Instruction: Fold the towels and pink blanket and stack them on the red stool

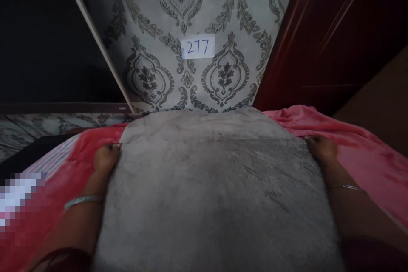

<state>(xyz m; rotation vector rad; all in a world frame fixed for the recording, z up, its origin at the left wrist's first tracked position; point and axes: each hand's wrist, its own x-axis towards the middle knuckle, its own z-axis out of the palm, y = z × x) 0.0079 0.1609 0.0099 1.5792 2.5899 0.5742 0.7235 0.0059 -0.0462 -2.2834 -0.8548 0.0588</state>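
Note:
A grey, plush towel point(204, 195) is spread wide in front of me, with faint creases and brushed marks on its right half. My left hand point(107, 156) is closed on its left edge, the fingers pinching the cloth. Level with it on the opposite side, my right hand point(321, 148) pinches the right edge. Between my hands a straight line crosses the towel, taut from side to side. Beyond that line, more grey cloth lies slightly rumpled toward the wall. Both fingertips are partly hidden.
Under the towel lies a red-pink blanket point(366, 157), showing on both sides. The patterned wall point(188, 17) behind bears a paper label point(198, 46) reading 277. A dark screen point(51, 42) stands at left, a dark red wooden panel point(325, 29) at right.

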